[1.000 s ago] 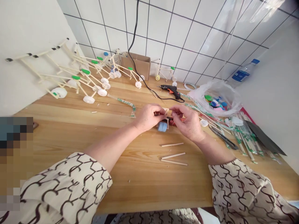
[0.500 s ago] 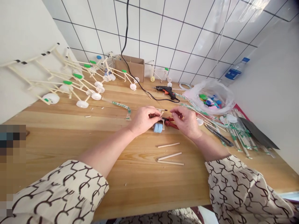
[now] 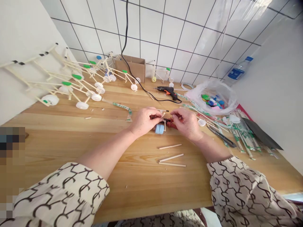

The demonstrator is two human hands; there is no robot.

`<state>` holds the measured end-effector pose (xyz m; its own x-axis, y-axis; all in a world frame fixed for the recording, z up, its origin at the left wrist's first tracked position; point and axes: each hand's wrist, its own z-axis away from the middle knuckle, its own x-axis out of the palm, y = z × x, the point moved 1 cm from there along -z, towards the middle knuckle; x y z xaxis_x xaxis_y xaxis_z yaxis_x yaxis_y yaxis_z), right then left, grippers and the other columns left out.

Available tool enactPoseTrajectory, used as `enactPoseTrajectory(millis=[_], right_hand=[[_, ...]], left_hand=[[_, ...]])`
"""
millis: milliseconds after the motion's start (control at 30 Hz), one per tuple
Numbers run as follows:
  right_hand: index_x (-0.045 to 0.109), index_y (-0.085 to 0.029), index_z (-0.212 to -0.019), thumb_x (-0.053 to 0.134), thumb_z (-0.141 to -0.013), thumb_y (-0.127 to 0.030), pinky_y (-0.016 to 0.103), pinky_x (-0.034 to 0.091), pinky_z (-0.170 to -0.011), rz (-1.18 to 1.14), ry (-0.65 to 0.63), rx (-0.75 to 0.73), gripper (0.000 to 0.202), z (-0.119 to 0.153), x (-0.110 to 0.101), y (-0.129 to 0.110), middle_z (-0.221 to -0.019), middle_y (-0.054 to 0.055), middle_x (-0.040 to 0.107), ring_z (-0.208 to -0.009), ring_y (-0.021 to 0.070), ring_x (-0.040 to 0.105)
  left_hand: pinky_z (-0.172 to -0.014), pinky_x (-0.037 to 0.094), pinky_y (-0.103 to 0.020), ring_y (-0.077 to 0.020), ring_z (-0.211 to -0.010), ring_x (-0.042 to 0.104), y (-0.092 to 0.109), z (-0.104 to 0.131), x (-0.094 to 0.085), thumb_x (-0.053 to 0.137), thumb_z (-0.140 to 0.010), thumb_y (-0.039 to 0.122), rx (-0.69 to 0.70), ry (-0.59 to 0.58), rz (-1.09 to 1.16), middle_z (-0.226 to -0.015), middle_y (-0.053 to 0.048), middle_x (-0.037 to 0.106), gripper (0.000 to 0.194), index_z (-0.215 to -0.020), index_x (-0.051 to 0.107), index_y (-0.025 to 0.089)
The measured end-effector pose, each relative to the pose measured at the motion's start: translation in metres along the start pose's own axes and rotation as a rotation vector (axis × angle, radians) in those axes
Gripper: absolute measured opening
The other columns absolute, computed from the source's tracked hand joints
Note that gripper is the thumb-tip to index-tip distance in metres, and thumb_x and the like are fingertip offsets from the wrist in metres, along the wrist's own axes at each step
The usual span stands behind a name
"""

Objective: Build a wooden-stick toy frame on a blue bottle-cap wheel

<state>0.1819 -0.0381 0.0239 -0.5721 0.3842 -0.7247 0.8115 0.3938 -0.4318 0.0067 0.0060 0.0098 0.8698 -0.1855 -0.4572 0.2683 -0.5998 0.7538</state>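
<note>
My left hand [image 3: 143,122] pinches a short wooden stick [image 3: 163,115] between thumb and fingertips. Facing it, my right hand [image 3: 188,123] has thumb and forefinger drawn together; whatever they hold is too small to make out. Red-handled pliers [image 3: 172,124] lie beneath my fingers, partly covered by both hands. Just below the left fingertips are light blue bottle caps [image 3: 159,129] beside a small stick frame. A thin stick with a black tip [image 3: 167,111] shows between the hands. Nearer me, three loose wooden sticks [image 3: 171,157] rest on the wooden table [image 3: 142,189].
Several stick models with white cap wheels [image 3: 82,105] stand at the left. Behind my hands lie a glue gun [image 3: 167,92] with its black cord and a cardboard box [image 3: 131,68]. On the right are a plastic bag of coloured caps [image 3: 213,101], a cutter knife [image 3: 221,136] and bundled sticks [image 3: 246,135].
My right fingertips have shifted slightly toward my left hand. The whole view has moved a little; my left hand keeps its pinch on the short stick.
</note>
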Motion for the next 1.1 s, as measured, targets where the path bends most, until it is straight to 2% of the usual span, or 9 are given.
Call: enactPoseTrajectory(millis=[1100], right_hand=[[0.066,-0.017,-0.081,0.050,-0.080,-0.011,0.025,0.046,-0.062,0.014,-0.037,-0.051,0.017,0.0013,0.0022,-0.0087,-0.076,0.004,0.070,-0.067,0.0154,0.062]], left_hand=[[-0.058,0.043,-0.022,-0.0107,-0.060,0.056,-0.0017,-0.0001,0.0002,0.070,-0.070,0.016,0.021,0.010,0.003,-0.067,-0.001,0.065,0.005,-0.066,0.069,0.015]])
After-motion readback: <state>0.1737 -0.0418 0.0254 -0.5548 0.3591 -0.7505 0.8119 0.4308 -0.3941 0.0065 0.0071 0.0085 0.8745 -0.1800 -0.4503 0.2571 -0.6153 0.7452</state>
